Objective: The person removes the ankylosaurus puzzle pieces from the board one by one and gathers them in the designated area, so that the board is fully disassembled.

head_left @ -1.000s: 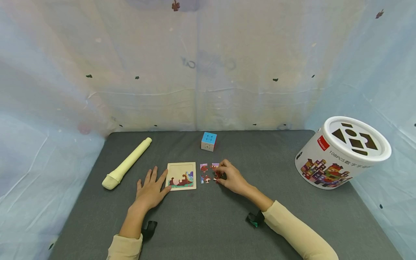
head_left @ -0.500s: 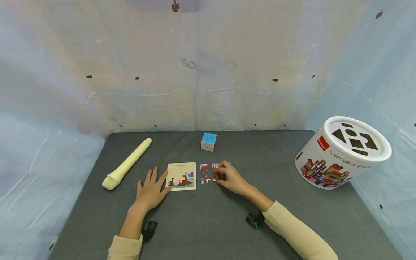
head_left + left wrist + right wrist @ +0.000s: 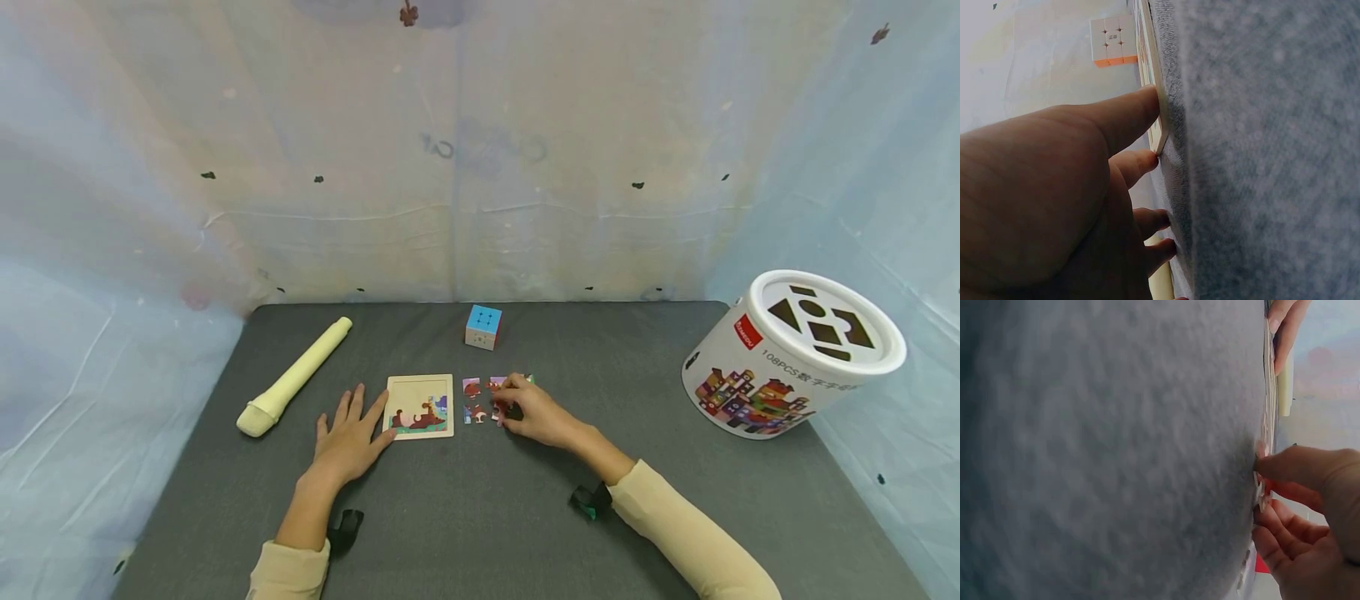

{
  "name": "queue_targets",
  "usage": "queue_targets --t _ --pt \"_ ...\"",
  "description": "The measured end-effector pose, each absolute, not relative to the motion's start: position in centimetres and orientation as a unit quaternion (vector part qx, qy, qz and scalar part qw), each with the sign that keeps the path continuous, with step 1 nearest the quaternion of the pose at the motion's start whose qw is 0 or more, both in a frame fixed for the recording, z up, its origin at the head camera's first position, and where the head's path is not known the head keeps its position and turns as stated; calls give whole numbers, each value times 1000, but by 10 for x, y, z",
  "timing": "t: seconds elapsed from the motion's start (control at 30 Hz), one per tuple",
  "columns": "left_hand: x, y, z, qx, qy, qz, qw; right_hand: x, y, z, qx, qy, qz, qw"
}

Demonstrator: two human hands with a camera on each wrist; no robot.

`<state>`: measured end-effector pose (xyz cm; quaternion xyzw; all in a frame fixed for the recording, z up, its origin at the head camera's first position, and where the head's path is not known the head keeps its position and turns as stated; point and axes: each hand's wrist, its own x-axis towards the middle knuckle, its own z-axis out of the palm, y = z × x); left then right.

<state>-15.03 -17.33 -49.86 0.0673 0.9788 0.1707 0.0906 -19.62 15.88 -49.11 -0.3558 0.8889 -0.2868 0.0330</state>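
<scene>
My left hand [image 3: 347,446] lies flat with spread fingers, its thumb and index fingertip at the left edge of a square wooden puzzle board [image 3: 408,389]. In the left wrist view, the thumb [image 3: 1129,112] touches the board's edge. Part of a brown animal picture fills the board's lower area. Right of it, my right hand [image 3: 536,417] pinches a small puzzle piece [image 3: 1262,494] between thumb and fingers, low at the cloth. Loose pieces with purple and brown print, such as a puzzle piece [image 3: 472,387], lie beside it. The hand partly hides others.
A blue-topped puzzle cube [image 3: 482,327] stands behind the pieces. A pale yellow microphone-shaped object [image 3: 296,375] lies at the left. At the right stands a large white block bucket [image 3: 780,367] with shaped holes in its lid. Grey cloth [image 3: 450,525] covers the table.
My right hand has shifted very slightly towards me, and a bit of green piece now shows behind it. The left hand and the board stay where they were.
</scene>
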Motion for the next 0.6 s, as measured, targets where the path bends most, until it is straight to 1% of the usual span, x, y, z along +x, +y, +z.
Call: queue_targets --t 0.3,0.6 --pt "-151 -173 -500 67 979 166 94 -198 161 -488 -386 883 -263 42" --pt "-151 -173 -500 66 979 167 93 -198 161 -490 -392 883 -259 15"
